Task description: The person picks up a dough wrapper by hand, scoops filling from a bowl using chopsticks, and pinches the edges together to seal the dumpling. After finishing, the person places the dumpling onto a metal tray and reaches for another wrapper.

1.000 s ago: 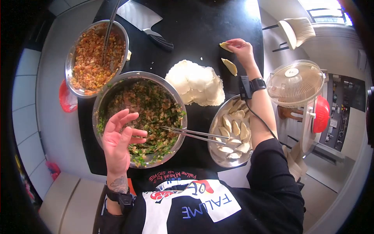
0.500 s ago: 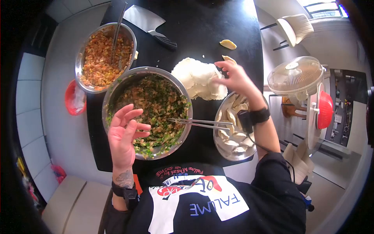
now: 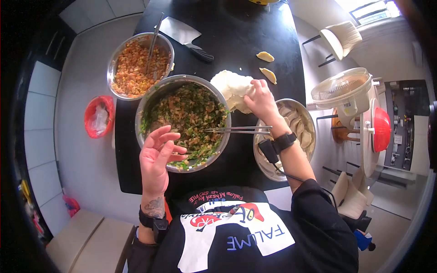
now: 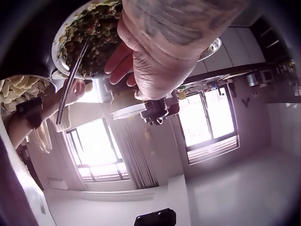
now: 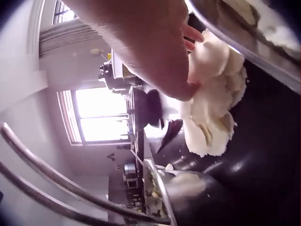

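My right hand (image 3: 262, 101) touches the right side of a pile of white dumpling wrappers (image 3: 226, 86), its thumb and fingers apart on the dough. The same wrappers (image 5: 214, 89) show up close in the right wrist view. Over the near left rim of a steel bowl of green-flecked filling (image 3: 189, 113), my left hand (image 3: 157, 157) hangs palm up with relaxed fingers, holding nothing. A pair of metal chopsticks (image 3: 243, 130) leans out of this bowl toward the right. Folded dumplings (image 3: 298, 123) lie in a steel dish at the right, partly behind my right forearm.
Two yellowish dumplings (image 3: 265, 57) lie on the black table (image 3: 232, 32) beyond the wrappers. At the back left stand a bowl of orange filling (image 3: 136, 68) with a utensil in it and a cleaver (image 3: 182, 32). A fan (image 3: 343, 91) stands off to the right.
My right hand has let go of a yellowish dumpling at the back of the table and come back to the wrapper pile. My left hand keeps its pose as the view shifts.
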A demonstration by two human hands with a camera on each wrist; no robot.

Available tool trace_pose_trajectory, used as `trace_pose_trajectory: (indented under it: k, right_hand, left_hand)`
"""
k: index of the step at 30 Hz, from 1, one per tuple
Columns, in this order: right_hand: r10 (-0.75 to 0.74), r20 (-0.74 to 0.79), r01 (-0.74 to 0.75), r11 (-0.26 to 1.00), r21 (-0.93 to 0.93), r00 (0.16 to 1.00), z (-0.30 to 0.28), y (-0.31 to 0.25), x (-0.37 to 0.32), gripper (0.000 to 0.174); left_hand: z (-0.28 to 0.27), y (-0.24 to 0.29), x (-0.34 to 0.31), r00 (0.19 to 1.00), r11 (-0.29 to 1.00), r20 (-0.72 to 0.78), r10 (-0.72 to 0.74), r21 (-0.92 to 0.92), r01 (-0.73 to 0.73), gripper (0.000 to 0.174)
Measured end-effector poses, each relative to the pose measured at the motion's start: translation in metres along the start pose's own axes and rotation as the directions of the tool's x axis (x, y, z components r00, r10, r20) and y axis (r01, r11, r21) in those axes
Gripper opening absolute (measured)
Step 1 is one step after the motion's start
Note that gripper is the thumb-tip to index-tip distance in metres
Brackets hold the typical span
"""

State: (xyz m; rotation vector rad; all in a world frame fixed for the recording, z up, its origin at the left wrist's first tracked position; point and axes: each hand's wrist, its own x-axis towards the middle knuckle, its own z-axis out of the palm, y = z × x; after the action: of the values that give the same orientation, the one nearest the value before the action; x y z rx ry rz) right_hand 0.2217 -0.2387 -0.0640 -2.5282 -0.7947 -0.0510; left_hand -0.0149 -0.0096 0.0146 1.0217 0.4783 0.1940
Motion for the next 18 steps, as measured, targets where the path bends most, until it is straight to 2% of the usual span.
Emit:
trace_pose_trajectory:
  k: [2,5,8,11,14,18]
  right_hand:
    - [0.062,-0.003,-0.062,0.995,0.075,0.998,-0.004,-0.003,-0.002,0.038]
    - [0.109,-0.006,-0.109,0.994,-0.011,0.994,-0.002,-0.009,-0.006,0.029]
    - [0.031,-0.026,-0.033,0.994,-0.107,0.999,0.005,-0.009,-0.009,0.02]
    - [-0.03,-0.014,0.029,0.996,-0.083,0.999,0.003,-0.005,-0.01,0.019]
    - [-0.065,-0.066,0.051,0.979,-0.198,0.996,0.008,-0.008,-0.011,0.016]
    - [-0.011,-0.115,-0.009,0.986,-0.168,0.993,0.01,-0.004,-0.005,0.016]
  left_hand:
    - [-0.001,0.001,-0.003,1.0,1.0,-0.01,0.001,-0.001,-0.001,0.033]
    - [-0.003,0.0,-0.007,1.0,1.0,-0.017,0.007,0.0,-0.007,0.033]
    - [-0.004,0.0,-0.009,1.0,1.0,-0.019,0.006,-0.009,-0.006,0.032]
    - [-0.004,0.0,-0.01,1.0,1.0,-0.028,0.003,-0.01,-0.003,0.031]
    - [-0.005,0.0,-0.01,1.0,1.0,-0.027,-0.009,-0.011,0.009,0.031]
    - [-0.005,-0.001,-0.008,0.999,1.0,-0.031,-0.011,-0.015,0.01,0.03]
